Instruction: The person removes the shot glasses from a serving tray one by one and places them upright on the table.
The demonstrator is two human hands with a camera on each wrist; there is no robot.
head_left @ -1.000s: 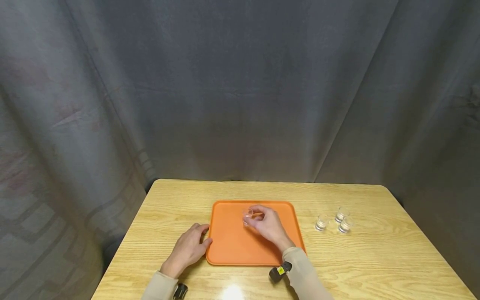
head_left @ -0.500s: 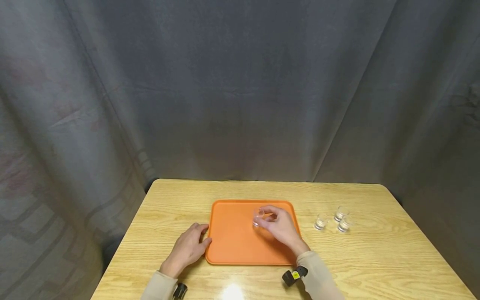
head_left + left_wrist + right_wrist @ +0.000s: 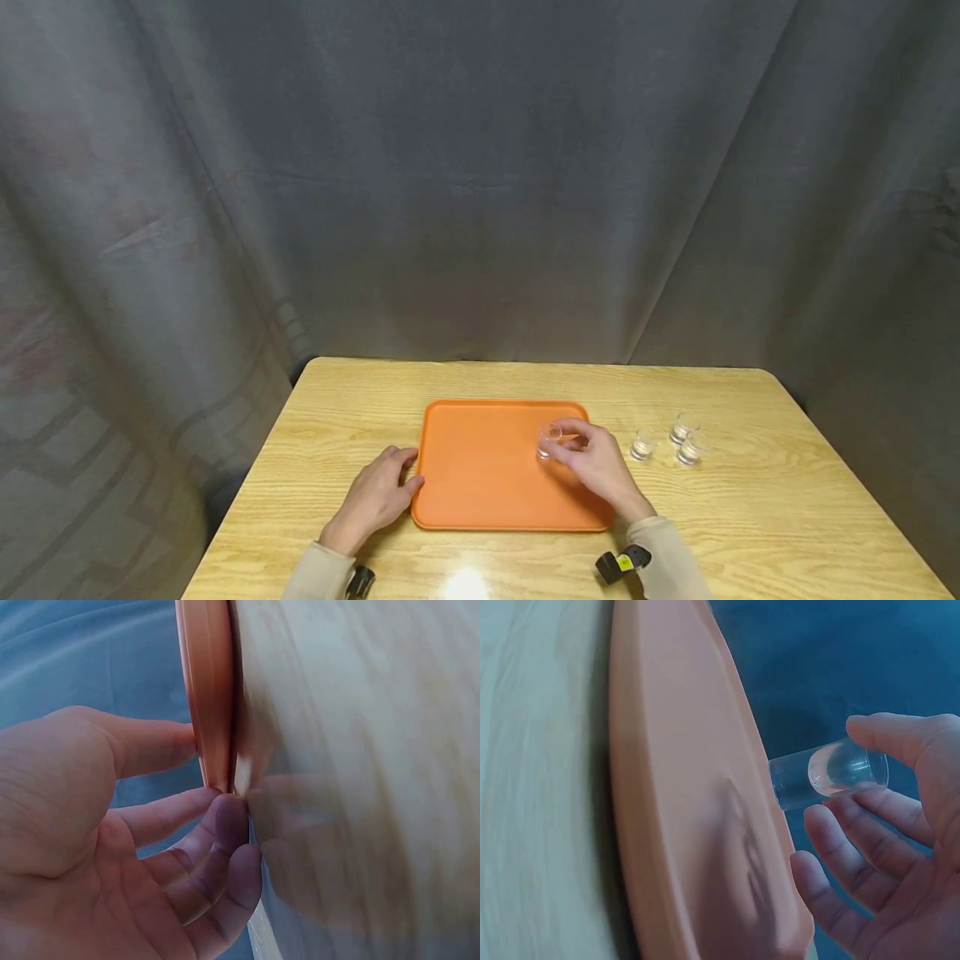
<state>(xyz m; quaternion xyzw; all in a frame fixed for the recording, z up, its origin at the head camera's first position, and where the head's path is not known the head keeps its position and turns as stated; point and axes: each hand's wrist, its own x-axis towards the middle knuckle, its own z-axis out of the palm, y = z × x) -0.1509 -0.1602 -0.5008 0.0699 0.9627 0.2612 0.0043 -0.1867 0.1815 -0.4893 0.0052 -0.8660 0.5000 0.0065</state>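
My right hand [image 3: 600,467] pinches a small clear shot glass [image 3: 548,437] between thumb and fingers, over the right part of an orange tray [image 3: 472,479]. In the right wrist view the shot glass [image 3: 795,777] has a thick base pointing toward the tray; whether it touches the tray I cannot tell. Thumb and forefinger of my left hand [image 3: 377,493] touch the tray's left edge. From the left wrist, the thumb and forefinger tips of that hand [image 3: 97,840] meet the tray rim [image 3: 206,682], the other fingers bent beside it.
Three more items like it stand on the wooden table [image 3: 750,517] right of the tray: a shot glass [image 3: 642,446], another shot glass [image 3: 683,428] and a third shot glass [image 3: 691,451]. A grey curtain [image 3: 480,208] hangs behind the table.
My right hand has carried the shot glass rightward from the tray's middle toward its right side. The left hand, the tray and the other glasses stay where they were.
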